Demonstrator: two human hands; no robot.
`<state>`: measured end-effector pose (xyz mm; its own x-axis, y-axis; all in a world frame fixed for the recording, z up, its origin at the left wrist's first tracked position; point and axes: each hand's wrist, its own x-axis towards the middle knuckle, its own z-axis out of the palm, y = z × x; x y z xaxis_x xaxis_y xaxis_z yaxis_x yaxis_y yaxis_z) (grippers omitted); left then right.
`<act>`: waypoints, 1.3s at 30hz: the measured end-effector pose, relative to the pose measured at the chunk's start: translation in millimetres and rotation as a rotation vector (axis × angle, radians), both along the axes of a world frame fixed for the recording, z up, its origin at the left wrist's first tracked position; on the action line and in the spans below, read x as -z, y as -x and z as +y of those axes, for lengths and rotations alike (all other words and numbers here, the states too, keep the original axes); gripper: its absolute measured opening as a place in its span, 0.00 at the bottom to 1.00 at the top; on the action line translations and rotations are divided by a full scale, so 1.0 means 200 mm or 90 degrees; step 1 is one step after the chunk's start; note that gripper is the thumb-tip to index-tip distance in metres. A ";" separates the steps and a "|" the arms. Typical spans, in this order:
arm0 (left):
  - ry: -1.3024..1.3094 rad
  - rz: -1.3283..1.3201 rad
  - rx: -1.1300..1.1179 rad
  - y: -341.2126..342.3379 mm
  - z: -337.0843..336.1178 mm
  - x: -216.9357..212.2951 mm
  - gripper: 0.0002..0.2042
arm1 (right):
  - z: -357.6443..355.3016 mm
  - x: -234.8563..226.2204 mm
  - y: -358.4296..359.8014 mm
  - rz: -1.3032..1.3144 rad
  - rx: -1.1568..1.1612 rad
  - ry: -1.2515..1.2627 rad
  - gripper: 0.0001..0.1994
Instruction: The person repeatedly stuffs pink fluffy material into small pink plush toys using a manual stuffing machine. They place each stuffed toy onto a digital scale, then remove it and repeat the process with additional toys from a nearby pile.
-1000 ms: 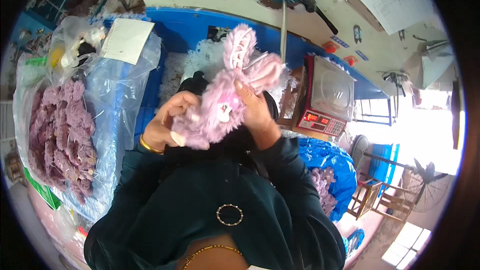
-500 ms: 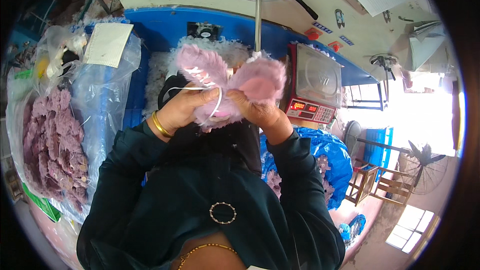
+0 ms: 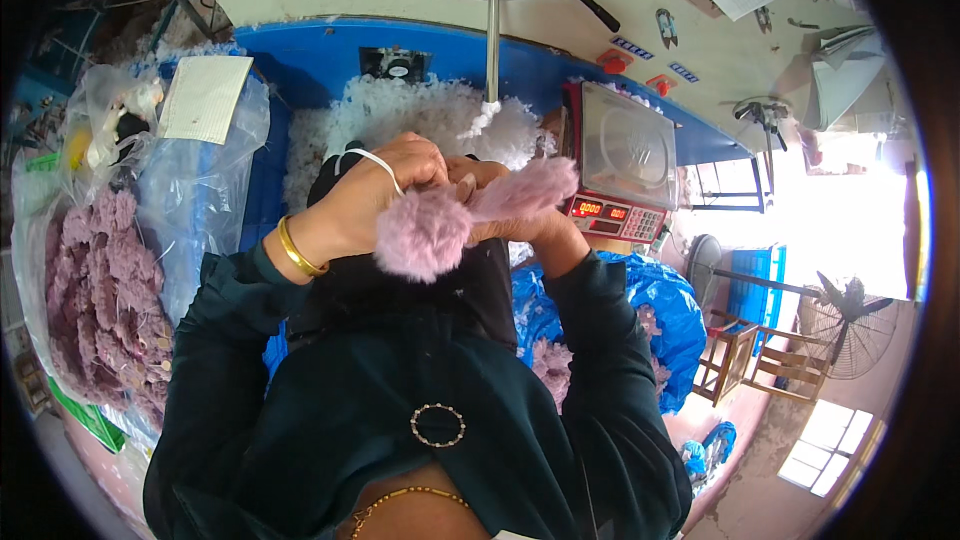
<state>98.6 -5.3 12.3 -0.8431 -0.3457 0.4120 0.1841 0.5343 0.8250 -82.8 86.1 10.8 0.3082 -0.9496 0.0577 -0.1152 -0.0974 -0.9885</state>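
A fluffy pink-purple plush rabbit piece is between my hands in front of my body, its round furry side turned to me. One long ear sticks out to the right. My left hand is closed at the piece's upper left, fingertips curled in and partly hidden. A white cord loops over the back of that hand. My right hand grips from behind and below the ear, most of its fingers covered by fur. Beyond the hands, a thin metal tube has white stuffing on its tip.
Loose white stuffing lies heaped in the blue-edged bin behind my hands. To the right stands a red weighing scale. A clear bag with many purple plush pieces is at left; a blue bag sits right of my lap.
The plush piece has turned over: its ears and pink inner ear faced me before, now its round furry side does. My hands have drawn closer together around it.
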 end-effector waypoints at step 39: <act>-0.654 -0.018 -0.133 0.48 -0.43 0.17 0.30 | -0.72 -0.06 0.30 0.728 0.645 0.319 0.12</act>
